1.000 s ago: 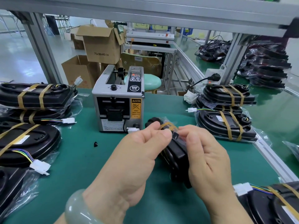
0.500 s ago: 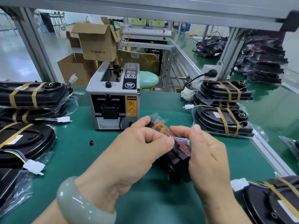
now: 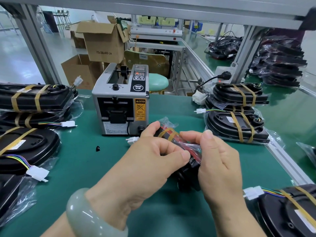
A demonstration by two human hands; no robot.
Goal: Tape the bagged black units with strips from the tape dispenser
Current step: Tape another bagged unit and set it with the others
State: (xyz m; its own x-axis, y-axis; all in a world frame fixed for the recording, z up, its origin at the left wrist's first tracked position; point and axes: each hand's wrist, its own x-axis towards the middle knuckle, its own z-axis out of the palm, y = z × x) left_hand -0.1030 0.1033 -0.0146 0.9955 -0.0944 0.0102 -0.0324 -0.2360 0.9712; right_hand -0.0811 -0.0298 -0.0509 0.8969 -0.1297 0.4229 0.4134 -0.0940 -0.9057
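A bagged black unit (image 3: 187, 170) stands tilted on edge on the green mat, just in front of the grey tape dispenser (image 3: 120, 100). My left hand (image 3: 145, 161) grips its left side, thumb across the bag. My right hand (image 3: 217, 159) holds the right side and pinches the clear plastic. Two tan tape strips (image 3: 168, 133) wrap the unit's far end. Its white connector (image 3: 132, 140) lies on the mat by the dispenser. The dispenser's outlet shows no strip.
Taped bagged units are stacked at the left (image 3: 34, 98), at the right (image 3: 239, 98) and at the near right corner (image 3: 289, 209). A small black piece (image 3: 98, 148) lies on the mat. The bench's aluminium edge rail (image 3: 289, 166) runs along the right. Cardboard boxes (image 3: 102, 43) stand behind.
The unit has tipped further, so its taped far end and the bag's red part show more. Both hands have shifted their hold along the bag. The view has moved closer.
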